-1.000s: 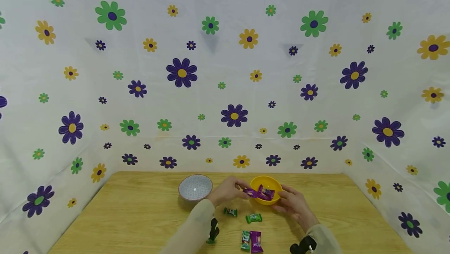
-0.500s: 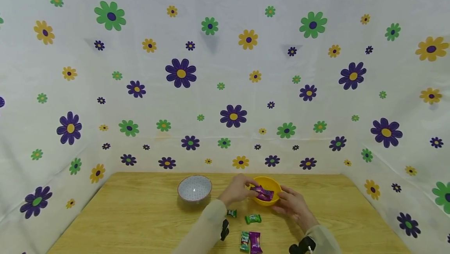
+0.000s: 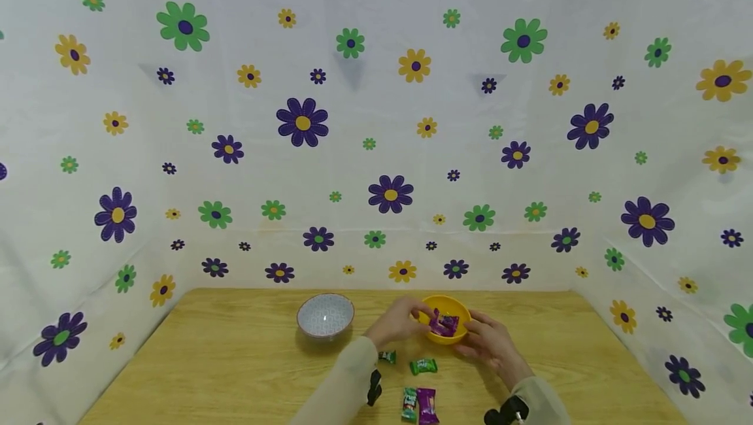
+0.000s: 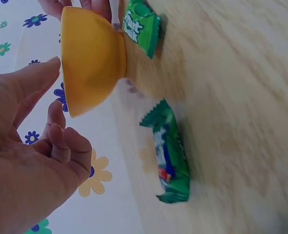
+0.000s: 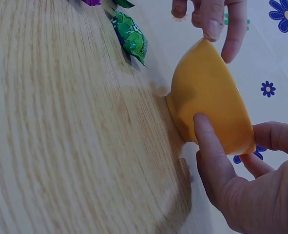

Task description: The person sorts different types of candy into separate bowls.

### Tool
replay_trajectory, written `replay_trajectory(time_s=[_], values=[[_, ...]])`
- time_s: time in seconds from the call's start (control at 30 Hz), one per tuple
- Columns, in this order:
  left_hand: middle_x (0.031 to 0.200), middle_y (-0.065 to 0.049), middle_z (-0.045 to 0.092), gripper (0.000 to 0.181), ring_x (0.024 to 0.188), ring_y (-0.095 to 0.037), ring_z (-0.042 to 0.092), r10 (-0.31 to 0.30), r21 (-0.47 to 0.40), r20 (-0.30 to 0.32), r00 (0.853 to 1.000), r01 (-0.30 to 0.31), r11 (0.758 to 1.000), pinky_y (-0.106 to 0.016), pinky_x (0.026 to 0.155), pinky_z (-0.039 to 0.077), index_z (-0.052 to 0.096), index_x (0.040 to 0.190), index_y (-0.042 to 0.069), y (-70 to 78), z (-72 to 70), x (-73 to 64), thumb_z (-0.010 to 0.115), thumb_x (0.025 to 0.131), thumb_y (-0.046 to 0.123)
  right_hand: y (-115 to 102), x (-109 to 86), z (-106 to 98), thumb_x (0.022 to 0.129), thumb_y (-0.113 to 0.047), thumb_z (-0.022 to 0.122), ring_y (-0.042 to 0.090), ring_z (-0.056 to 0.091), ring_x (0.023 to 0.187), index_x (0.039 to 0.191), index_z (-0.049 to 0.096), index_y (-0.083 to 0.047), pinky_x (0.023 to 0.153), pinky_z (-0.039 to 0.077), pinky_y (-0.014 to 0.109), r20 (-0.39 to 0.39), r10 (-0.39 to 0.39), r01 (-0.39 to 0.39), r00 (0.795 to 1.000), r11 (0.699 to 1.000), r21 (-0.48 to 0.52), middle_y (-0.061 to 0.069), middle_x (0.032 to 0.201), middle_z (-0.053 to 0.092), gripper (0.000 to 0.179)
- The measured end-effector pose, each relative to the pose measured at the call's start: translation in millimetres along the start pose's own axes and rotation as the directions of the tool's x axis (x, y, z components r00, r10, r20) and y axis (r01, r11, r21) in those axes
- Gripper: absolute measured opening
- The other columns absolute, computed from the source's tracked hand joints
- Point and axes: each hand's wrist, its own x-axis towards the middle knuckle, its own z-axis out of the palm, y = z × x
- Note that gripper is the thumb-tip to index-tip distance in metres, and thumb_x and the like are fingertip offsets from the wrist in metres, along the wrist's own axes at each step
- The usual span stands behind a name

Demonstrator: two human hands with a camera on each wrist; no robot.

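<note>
Several purple-wrapped candies (image 3: 444, 327) lie inside a small yellow bowl (image 3: 445, 340) on the wooden table. My left hand (image 3: 397, 320) is at the bowl's left rim, its thumb and fingers apart. Nothing shows between them in the left wrist view, where the hand (image 4: 31, 141) has loosely bent fingers beside the yellow bowl (image 4: 92, 63). From the right side, my right hand (image 3: 491, 345) holds the bowl. The right wrist view shows the right hand's thumb (image 5: 207, 139) against the bowl's outer wall and its other fingers at the rim.
A grey-white patterned bowl (image 3: 325, 318) stands left of the yellow one. Nearer me lie a green candy (image 3: 423, 366), another green candy (image 3: 387, 356) partly behind my left wrist, and a green candy (image 3: 409, 404) beside a purple candy (image 3: 427, 405). Flower-printed cloth (image 3: 376, 170) surrounds the table.
My left hand has moved right to the yellow bowl and let go of a purple candy, which now lies inside. The right hand keeps its hold on the bowl.
</note>
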Motion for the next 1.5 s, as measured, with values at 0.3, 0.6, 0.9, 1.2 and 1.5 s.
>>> replay_trajectory(time_s=[0.3, 0.6, 0.9, 1.2, 1.5], values=[[0.095, -0.006, 0.064, 0.020, 0.082, -0.017, 0.051, 0.062, -0.125, 0.029, 0.998, -0.057, 0.990, -0.027, 0.068, 0.042, 0.073, 0.108, 0.006, -5.7, -8.2, -11.8, 0.071, 0.089, 0.012, -0.8, 0.2, -1.9, 0.100, -0.009, 0.049, 0.036, 0.061, 0.114, 0.151, 0.032, 0.001, 0.082, 0.058, 0.041, 0.007, 0.004, -0.004, 1.000, 1.000, 0.023, 0.036, 0.147, 0.036, 0.054], [0.075, -0.008, 0.063, 0.018, 0.061, -0.015, 0.051, 0.001, -0.150, 0.123, 0.992, 0.018, 0.989, -0.025, 0.054, 0.045, 0.073, 0.109, 0.015, -8.3, -8.9, -24.6, 0.066, 0.095, 0.023, 1.3, 0.2, -0.1, 0.100, -0.007, 0.048, 0.036, 0.061, 0.114, 0.150, 0.031, 0.004, 0.081, 0.058, 0.043, 0.015, -0.017, 0.017, 1.000, 1.000, 0.022, 0.038, 0.145, 0.036, 0.053], [0.069, -0.005, 0.066, 0.024, 0.054, -0.014, 0.053, 0.008, -0.177, 0.393, 0.920, 0.067, 0.982, -0.025, 0.054, 0.047, 0.070, 0.115, 0.012, -13.0, -14.5, -34.1, 0.069, 0.091, 0.016, 1.2, -0.7, 0.8, 0.100, -0.007, 0.048, 0.037, 0.061, 0.114, 0.150, 0.031, 0.004, 0.082, 0.058, 0.043, 0.015, -0.020, 0.019, 1.000, 1.000, 0.019, 0.037, 0.144, 0.038, 0.053], [0.063, -0.003, 0.053, 0.033, 0.051, -0.014, 0.040, 0.011, -0.133, 0.698, 0.716, 0.113, 0.985, -0.022, 0.048, 0.036, 0.063, 0.129, 0.017, -8.9, -15.5, -41.0, 0.060, 0.097, 0.009, 1.1, 0.1, 0.3, 0.100, -0.007, 0.047, 0.041, 0.056, 0.121, 0.150, 0.032, 0.003, 0.085, 0.057, 0.045, 0.009, -0.004, 0.004, 1.000, 1.000, 0.025, 0.037, 0.146, 0.036, 0.053], [0.067, 0.008, 0.052, 0.036, 0.045, -0.005, 0.033, 0.047, -0.068, 0.779, 0.626, 0.010, 0.998, -0.017, 0.045, 0.032, 0.060, 0.133, 0.012, -4.4, -9.1, -36.4, 0.057, 0.097, 0.007, 1.3, 1.4, -0.8, 0.100, -0.008, 0.048, 0.041, 0.056, 0.121, 0.150, 0.032, 0.002, 0.085, 0.057, 0.045, 0.003, 0.005, -0.005, 1.000, 1.000, 0.031, 0.037, 0.145, 0.037, 0.053]])
